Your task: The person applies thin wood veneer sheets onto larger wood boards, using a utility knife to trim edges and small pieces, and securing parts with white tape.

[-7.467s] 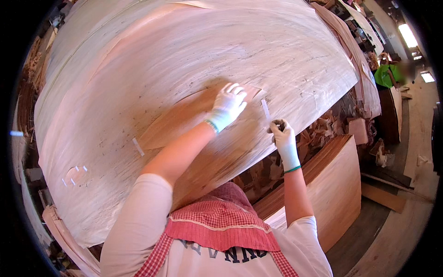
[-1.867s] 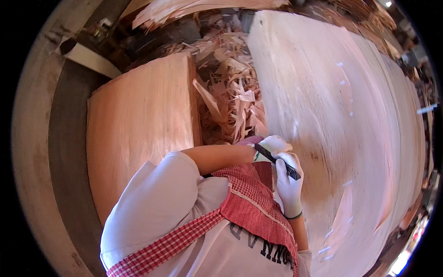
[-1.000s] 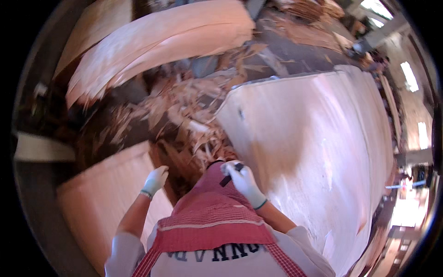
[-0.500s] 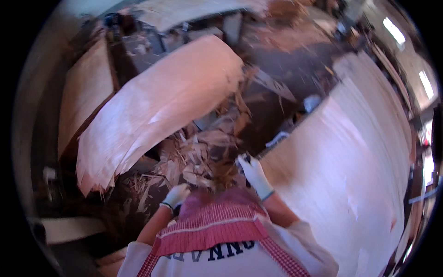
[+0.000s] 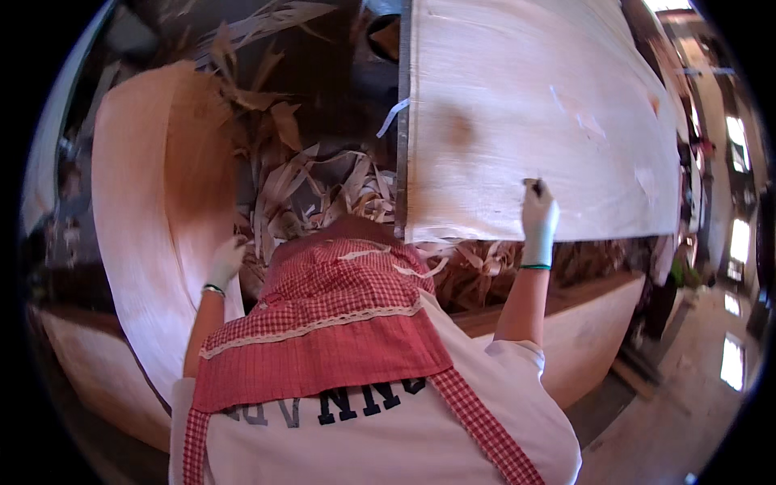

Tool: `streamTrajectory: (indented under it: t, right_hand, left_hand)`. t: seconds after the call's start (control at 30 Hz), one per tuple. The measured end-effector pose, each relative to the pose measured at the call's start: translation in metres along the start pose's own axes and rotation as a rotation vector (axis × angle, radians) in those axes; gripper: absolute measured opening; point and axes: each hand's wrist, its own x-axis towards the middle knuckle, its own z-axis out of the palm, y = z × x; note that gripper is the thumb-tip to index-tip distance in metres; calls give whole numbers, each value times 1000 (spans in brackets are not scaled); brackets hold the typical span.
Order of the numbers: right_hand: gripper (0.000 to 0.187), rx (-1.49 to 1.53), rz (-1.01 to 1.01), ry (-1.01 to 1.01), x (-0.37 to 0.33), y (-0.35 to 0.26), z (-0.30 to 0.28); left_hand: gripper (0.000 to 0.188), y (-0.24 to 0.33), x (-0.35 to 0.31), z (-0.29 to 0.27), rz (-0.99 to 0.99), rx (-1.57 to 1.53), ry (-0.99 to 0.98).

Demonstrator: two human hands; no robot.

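Note:
My right hand (image 5: 539, 217), in a white glove with a green cuff, is closed round a small dark object (image 5: 533, 186) whose kind I cannot make out. It is over the near part of a wide, pale stack of wood veneer sheets (image 5: 485, 170), toward the right. My left hand (image 5: 228, 263), gloved the same way, is beside a long curved veneer sheet (image 5: 133, 186) on the left. Its fingers look curled in, with nothing seen in them. Whether that hand touches the sheet I cannot tell.
Torn veneer strips (image 5: 347, 190) lie heaped between the curved sheet and the stack, and more scraps (image 5: 485, 267) lie under the stack's near edge. A pale board-like stack (image 5: 594, 331) stands at the lower right, another (image 5: 97, 372) at the lower left. Bright windows (image 5: 734, 347) line the far right.
My view has turned and come nearer the pale stack. My hands have moved apart, the right one out over the stack with the small dark object, the left one toward the curved sheet.

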Motion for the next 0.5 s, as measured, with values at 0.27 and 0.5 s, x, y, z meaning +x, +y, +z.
streamTrajectory:
  t: [0.27, 0.5]
  right_hand:
    - [34, 183, 402, -123, -80, -58, 32]
    - [34, 416, 511, 47, -37, -82, 81]
  left_hand:
    - [38, 137, 174, -173, 371, 177, -44]
    - [35, 294, 265, -191, 755, 70, -177]
